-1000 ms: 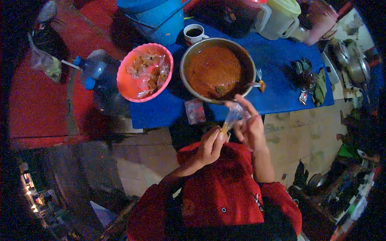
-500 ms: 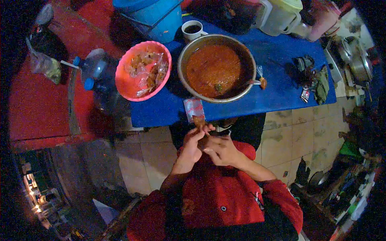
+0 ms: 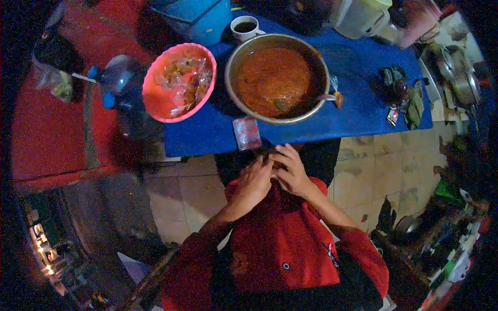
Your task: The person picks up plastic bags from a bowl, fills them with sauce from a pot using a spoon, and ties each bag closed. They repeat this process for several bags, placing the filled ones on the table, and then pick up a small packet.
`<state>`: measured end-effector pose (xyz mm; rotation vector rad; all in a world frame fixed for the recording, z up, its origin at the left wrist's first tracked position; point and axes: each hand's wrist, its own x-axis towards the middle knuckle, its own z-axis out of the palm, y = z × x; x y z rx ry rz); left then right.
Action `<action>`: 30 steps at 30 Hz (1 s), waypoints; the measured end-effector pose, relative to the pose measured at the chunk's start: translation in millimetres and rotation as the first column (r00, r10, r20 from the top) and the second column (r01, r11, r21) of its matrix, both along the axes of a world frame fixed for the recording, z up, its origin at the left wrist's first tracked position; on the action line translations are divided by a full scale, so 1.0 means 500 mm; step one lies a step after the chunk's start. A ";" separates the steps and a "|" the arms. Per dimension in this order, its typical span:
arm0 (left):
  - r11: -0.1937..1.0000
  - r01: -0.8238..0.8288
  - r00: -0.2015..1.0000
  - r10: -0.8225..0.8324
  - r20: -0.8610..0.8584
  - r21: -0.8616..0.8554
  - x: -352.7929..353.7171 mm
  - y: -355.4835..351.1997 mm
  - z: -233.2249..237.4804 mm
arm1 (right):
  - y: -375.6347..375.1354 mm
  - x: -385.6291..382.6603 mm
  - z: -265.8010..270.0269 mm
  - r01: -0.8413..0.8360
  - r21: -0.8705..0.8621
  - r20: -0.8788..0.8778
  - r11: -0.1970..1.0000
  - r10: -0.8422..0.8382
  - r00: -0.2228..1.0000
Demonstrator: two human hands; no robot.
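Observation:
My left hand (image 3: pixel 254 181) and my right hand (image 3: pixel 294 175) meet just off the table's near edge, over my lap. My left hand is closed, its fingers curled inward and slightly blurred. What it holds is hidden now; half a second ago a small orange-brown sauce bag stuck out of it. My right hand pinches at the same spot with some fingers raised. Just beyond them lies a silver packet with red print (image 3: pixel 247 133). Behind that stands a large metal pot (image 3: pixel 232 98) of red-orange sauce (image 3: pixel 275 78), a spoon handle (image 3: pixel 327 97) resting at its rim.
A pink bowl (image 3: pixel 150 106) holding small filled bags sits on the left of the blue table (image 3: pixel 358 122). A cup of dark liquid (image 3: pixel 244 26) and a blue bucket (image 3: pixel 202 23) stand behind. At right lie a small tied bag (image 3: pixel 337 96) and dark crumpled plastic (image 3: pixel 397 85).
My hands have drawn closer together and turned. My left hand now covers the orange-brown bag that showed above its fingers. My right hand has risen, and the view has shifted slightly.

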<state>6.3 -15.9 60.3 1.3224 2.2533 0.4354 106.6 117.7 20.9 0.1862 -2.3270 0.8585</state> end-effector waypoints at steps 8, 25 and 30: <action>0.645 -0.130 0.983 0.184 0.012 0.753 0.016 0.038 -0.012 | -0.003 -0.003 0.000 0.393 -0.916 0.389 0.084 -0.060 0.919; 0.696 -0.329 0.943 0.285 0.175 0.638 0.018 0.039 0.028 | -0.013 -0.008 0.099 0.462 -0.478 0.302 0.747 -0.355 0.885; 0.662 -0.355 0.935 0.266 0.237 0.660 0.019 0.050 0.024 | 0.000 0.005 0.089 0.374 -0.684 0.348 0.626 -0.170 0.922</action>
